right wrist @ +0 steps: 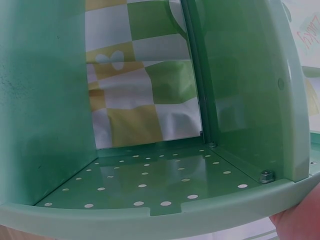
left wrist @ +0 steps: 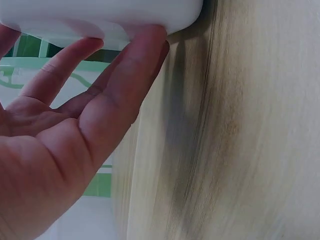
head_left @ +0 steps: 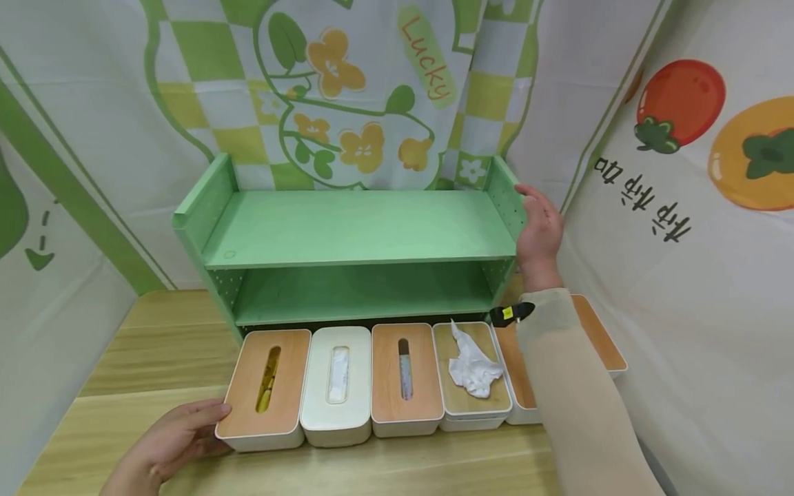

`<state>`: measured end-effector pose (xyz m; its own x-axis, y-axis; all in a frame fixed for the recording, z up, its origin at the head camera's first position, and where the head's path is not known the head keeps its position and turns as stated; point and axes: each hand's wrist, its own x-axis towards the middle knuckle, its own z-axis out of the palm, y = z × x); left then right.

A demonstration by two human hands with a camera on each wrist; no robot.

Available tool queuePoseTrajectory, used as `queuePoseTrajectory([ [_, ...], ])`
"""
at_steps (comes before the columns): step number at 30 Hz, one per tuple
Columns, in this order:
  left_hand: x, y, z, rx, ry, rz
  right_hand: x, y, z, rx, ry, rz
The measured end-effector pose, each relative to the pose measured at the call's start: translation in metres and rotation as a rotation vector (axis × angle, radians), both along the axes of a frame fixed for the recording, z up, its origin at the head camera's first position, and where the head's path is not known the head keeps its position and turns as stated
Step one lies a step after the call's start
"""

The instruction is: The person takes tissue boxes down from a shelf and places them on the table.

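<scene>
My left hand [head_left: 180,434] touches the left side of the leftmost tissue box [head_left: 238,386], which has a wood-coloured lid with a slot. Seen from the left wrist, extended fingertips meet the white wall of that box [left wrist: 115,15]. My right hand [head_left: 541,238] holds the right side panel of a green two-tier shelf [head_left: 366,224] from outside, with fingers over its upper edge. The right wrist view looks into the shelf's perforated side panel [right wrist: 165,180]; only a bit of the hand [right wrist: 302,220] shows there.
To the right stand a white tissue box [head_left: 322,417], a wood-lidded box [head_left: 387,379], a box with tissue [head_left: 477,372] sticking out and another box [head_left: 595,327] partly behind my sleeve. They line the shelf's front on the wooden table [head_left: 149,344]. Printed curtains hang around it.
</scene>
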<state>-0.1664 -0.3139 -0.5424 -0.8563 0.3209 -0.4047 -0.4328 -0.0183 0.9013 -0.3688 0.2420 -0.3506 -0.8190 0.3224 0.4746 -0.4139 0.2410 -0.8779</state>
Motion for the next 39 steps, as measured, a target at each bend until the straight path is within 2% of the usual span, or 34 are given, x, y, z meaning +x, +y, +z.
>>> queuePoseTrajectory([
  [7, 0.000, 0.001, 0.000, -0.017, -0.010, 0.026, -0.003, 0.001, -0.002, -0.003, 0.025, -0.004],
  [16, 0.000, 0.000, 0.002, -0.016, -0.008, 0.014, -0.004, 0.001, -0.003, -0.021, 0.036, -0.002],
  [19, -0.001, 0.000, 0.004, -0.053, -0.006, 0.000, -0.004, 0.001, -0.003, -0.021, 0.036, -0.002],
  [21, -0.002, 0.001, 0.010, -0.143, 0.012, -0.013, -0.004, 0.001, -0.003, -0.016, 0.034, -0.001],
  [23, -0.005, 0.005, 0.023, -0.290, 0.057, -0.013, -0.004, 0.002, -0.003, -0.011, 0.033, -0.002],
  [25, -0.009, 0.010, 0.042, -0.470, 0.149, -0.003, -0.004, 0.001, -0.003, -0.011, 0.032, -0.003],
  [27, -0.012, 0.016, 0.066, -0.608, 0.274, 0.057, -0.004, 0.000, -0.004, -0.013, 0.031, 0.000],
  [28, -0.015, 0.019, 0.079, -0.643, 0.349, 0.099, -0.003, 0.000, -0.004, -0.014, 0.029, -0.002],
  [30, -0.021, 0.025, 0.105, -0.662, 0.509, 0.214, -0.002, 0.000, -0.003, -0.018, 0.030, -0.001],
  [34, -0.039, 0.040, 0.149, -0.597, 0.768, 0.483, 0.000, 0.000, -0.002, -0.020, 0.013, -0.003],
  [37, -0.060, 0.049, 0.174, -0.518, 0.901, 0.606, 0.002, -0.001, 0.000, -0.019, -0.006, -0.002],
  [39, -0.077, 0.050, 0.186, -0.465, 0.927, 0.627, 0.002, -0.002, 0.001, -0.013, -0.010, -0.001],
])
